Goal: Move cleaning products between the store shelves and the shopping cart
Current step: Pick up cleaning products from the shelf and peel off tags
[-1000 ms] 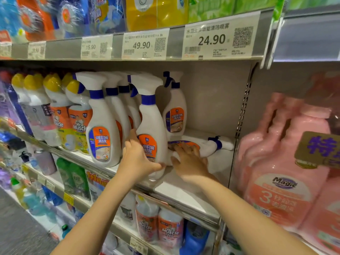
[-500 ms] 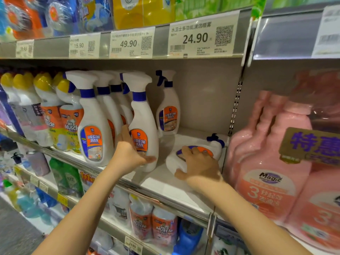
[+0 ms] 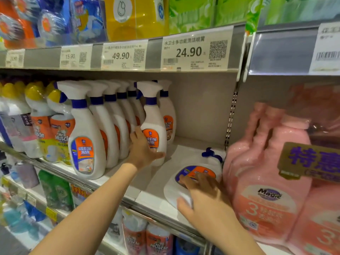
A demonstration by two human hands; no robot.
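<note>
On the middle shelf [image 3: 147, 188] stands a row of white spray bottles with blue collars and orange labels. My left hand [image 3: 142, 151] grips the lower body of one upright spray bottle [image 3: 153, 126] at the right end of that row. Another spray bottle [image 3: 198, 175] lies on its side near the shelf's front edge, nozzle pointing back right. My right hand [image 3: 202, 197] holds its base, fingers over the label and thumb under the bottom. No shopping cart is in view.
Large pink detergent jugs [image 3: 266, 181] crowd the shelf section to the right, touching the lying bottle. Yellow-capped Mr Muscle bottles [image 3: 55, 129] stand at the left. Price tags [image 3: 195, 52] line the shelf above. More bottles fill the lower shelves [image 3: 147, 240].
My right hand has drawn the lying bottle forward to the shelf's front edge and turned it. My left hand has kept its hold on the upright bottle. The camera moved closer and slightly left.
</note>
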